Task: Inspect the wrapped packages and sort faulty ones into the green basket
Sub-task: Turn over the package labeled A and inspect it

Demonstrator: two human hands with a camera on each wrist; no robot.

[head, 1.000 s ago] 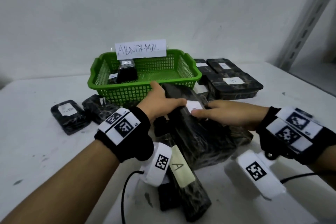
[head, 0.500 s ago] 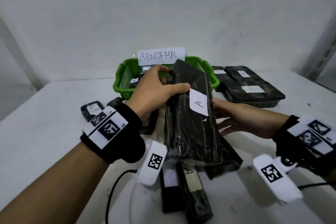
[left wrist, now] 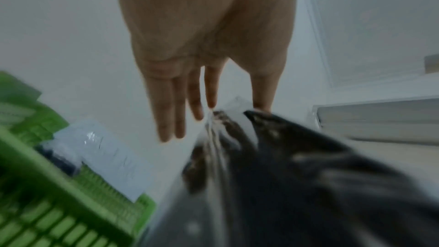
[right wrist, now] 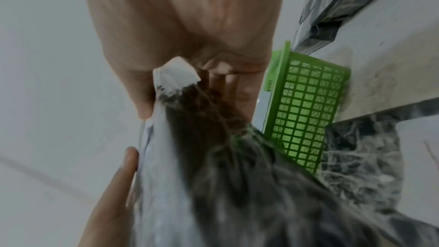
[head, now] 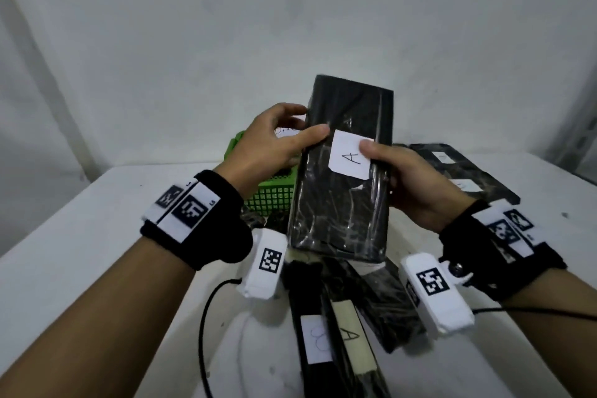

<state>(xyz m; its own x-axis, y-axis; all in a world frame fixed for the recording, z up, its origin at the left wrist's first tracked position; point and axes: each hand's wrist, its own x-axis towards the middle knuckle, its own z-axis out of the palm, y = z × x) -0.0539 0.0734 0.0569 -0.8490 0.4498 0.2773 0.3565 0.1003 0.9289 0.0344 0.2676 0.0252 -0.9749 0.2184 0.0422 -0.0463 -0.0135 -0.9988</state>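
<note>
I hold a black film-wrapped package [head: 342, 213] upright in the air in front of me, its white "A" label [head: 349, 155] facing me. My left hand [head: 310, 121] pinches its upper left edge, thumb on the front and fingers behind. On the right edge, my right hand [head: 378, 158] grips it with the thumb on the label. In the left wrist view the left hand [left wrist: 235, 106] pinches the package's [left wrist: 308, 185] film edge. The right wrist view shows the right hand [right wrist: 190, 97] round the package [right wrist: 237, 185]. The green basket [head: 271, 194] stands behind, mostly hidden; it also shows as basket [left wrist: 47, 204] and basket [right wrist: 306, 104].
Several black wrapped packages lie on the white table below my hands, one labelled "8" [head: 318, 339] and one "A" [head: 350, 342]. More labelled packages [head: 458, 171] lie at the back right. A black cable [head: 203, 333] runs near my left arm. A white wall stands close behind.
The package has gone from lying on the pile to raised upright before me. My right hand moved from under it to gripping its right edge, thumb on the label.
</note>
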